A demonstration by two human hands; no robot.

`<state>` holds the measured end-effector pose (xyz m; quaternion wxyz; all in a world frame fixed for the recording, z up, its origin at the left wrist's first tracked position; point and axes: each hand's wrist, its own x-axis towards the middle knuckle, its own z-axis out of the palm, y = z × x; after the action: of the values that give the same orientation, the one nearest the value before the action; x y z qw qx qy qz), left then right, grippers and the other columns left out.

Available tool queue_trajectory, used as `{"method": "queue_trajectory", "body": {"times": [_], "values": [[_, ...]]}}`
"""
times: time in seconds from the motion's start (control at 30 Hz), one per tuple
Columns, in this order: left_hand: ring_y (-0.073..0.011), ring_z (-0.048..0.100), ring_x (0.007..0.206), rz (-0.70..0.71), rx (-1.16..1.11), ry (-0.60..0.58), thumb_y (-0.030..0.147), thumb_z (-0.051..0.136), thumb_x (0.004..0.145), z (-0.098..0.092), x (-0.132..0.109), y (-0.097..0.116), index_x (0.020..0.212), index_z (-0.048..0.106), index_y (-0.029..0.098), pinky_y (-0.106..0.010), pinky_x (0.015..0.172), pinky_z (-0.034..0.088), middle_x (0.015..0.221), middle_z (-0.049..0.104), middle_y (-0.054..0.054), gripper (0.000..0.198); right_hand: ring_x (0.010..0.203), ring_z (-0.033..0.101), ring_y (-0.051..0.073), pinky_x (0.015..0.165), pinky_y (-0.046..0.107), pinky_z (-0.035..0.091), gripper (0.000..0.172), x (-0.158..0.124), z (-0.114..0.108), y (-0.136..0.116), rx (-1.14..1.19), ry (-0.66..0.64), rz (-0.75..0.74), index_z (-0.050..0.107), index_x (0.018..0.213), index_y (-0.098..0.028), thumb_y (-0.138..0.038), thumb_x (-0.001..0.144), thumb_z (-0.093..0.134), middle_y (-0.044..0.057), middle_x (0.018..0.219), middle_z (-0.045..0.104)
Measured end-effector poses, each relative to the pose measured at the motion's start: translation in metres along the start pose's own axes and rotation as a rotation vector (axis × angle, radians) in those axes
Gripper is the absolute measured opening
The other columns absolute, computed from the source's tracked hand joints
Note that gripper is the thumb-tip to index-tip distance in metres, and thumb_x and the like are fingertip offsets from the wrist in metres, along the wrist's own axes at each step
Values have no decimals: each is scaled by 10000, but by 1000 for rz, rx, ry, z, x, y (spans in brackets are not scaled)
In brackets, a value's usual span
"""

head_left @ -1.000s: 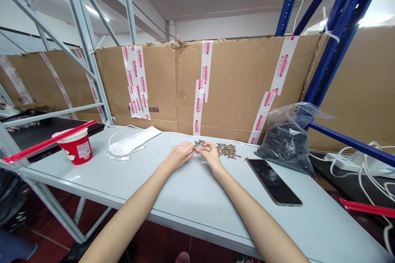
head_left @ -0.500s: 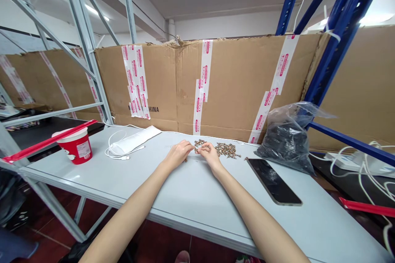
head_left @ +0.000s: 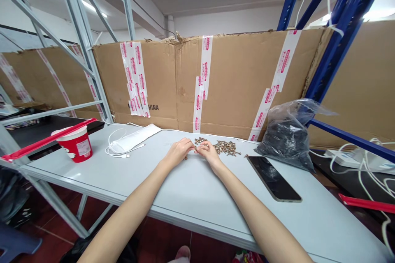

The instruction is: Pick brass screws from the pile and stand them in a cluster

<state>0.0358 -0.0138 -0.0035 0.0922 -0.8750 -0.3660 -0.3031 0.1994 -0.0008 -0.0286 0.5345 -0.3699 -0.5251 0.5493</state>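
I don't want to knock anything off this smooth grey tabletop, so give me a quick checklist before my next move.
1. Left hand and right hand close together: ok.
2. Something pinched between them: cannot tell, too small.
3. Small brass-coloured metal pieces all in one heap: not ok, some lie outside the main one.
4. Round red-and-white cup upright, away from both hands: ok.
5. Flat black rectangular phone clear of both hands: ok.

Bare left forearm [head_left: 132, 207], bare right forearm [head_left: 254, 209] — below, pale cloth [head_left: 180, 260] beside a rounded foot [head_left: 184, 251].
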Motion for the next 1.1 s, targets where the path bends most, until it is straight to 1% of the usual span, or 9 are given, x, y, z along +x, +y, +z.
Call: {"method": "queue_trajectory", "body": {"times": [0.2, 0.37, 0.5, 0.6, 0.7, 0.8, 0.87, 0.97, 1.1], "values": [[-140, 499, 836, -47, -47, -3, 314, 324, 913, -4, 2, 4, 846, 501, 176, -240, 674, 415, 847, 539, -29, 234, 668, 638, 174, 726, 323, 449, 470, -3, 1, -2, 25, -61, 25, 448, 799, -222, -423, 499, 749, -24, 626, 640], [-127, 498, 768, -93, -86, -33, 315, 302, 917, -5, 2, 7, 837, 469, 183, -231, 627, 400, 846, 508, -19, 227, 652, 628, 160, 746, 310, 449, 430, -3, 2, -2, 50, -131, 35, 474, 752, -215, -396, 489, 763, -13, 645, 638], [-115, 491, 696, -135, -118, -62, 312, 292, 918, -9, 3, 7, 834, 453, 189, -232, 620, 393, 847, 489, -8, 220, 679, 621, 153, 741, 301, 449, 364, -1, 2, -1, 10, -157, 12, 492, 768, -209, -394, 552, 719, -3, 706, 639], [-121, 486, 716, -168, -85, -10, 278, 309, 912, -18, 2, -2, 842, 456, 189, -239, 649, 386, 835, 486, -6, 186, 686, 598, 146, 700, 289, 442, 267, 0, -3, -2, -221, -107, -78, 521, 779, -202, -378, 627, 652, 4, 760, 635], [-140, 489, 787, -258, 28, 78, 252, 333, 903, -29, -4, -20, 837, 469, 184, -255, 699, 380, 854, 496, -20, 166, 734, 571, 145, 707, 280, 408, 146, -3, -10, -9, -679, -27, -198, 578, 760, -213, -326, 677, 616, -5, 800, 641], [-164, 488, 849, -378, 179, 75, 251, 353, 897, -31, -12, -38, 822, 490, 176, -268, 709, 378, 880, 513, -40, 173, 827, 566, 164, 696, 263, 379, 139, -8, -15, -17, -1032, -53, -189, 623, 776, -243, -315, 662, 658, -19, 819, 650], [-173, 491, 869, -419, 243, 25, 240, 381, 888, -26, -15, -46, 824, 506, 168, -272, 717, 377, 891, 528, -49, 159, 826, 575, 164, 672, 250, 373, 153, -11, -18, -20, -1140, -110, -132, 643, 781, -247, -309, 646, 682, -18, 813, 654], [-191, 496, 879, -436, 305, -44, 210, 414, 871, -11, -15, -52, 822, 534, 150, -284, 721, 376, 892, 551, -70, 143, 777, 589, 151, 657, 240, 372, 113, -11, -20, -20, -1182, -153, -85, 660, 775, -242, -281, 669, 665, -16, 789, 660], [-211, 503, 885, -459, 328, -41, 207, 434, 863, 5, -12, -54, 836, 557, 140, -314, 736, 365, 889, 574, -87, 142, 744, 592, 139, 628, 230, 365, 64, -8, -21, -15, -1177, -150, -99, 664, 753, -242, -250, 708, 619, -20, 775, 666]]}}
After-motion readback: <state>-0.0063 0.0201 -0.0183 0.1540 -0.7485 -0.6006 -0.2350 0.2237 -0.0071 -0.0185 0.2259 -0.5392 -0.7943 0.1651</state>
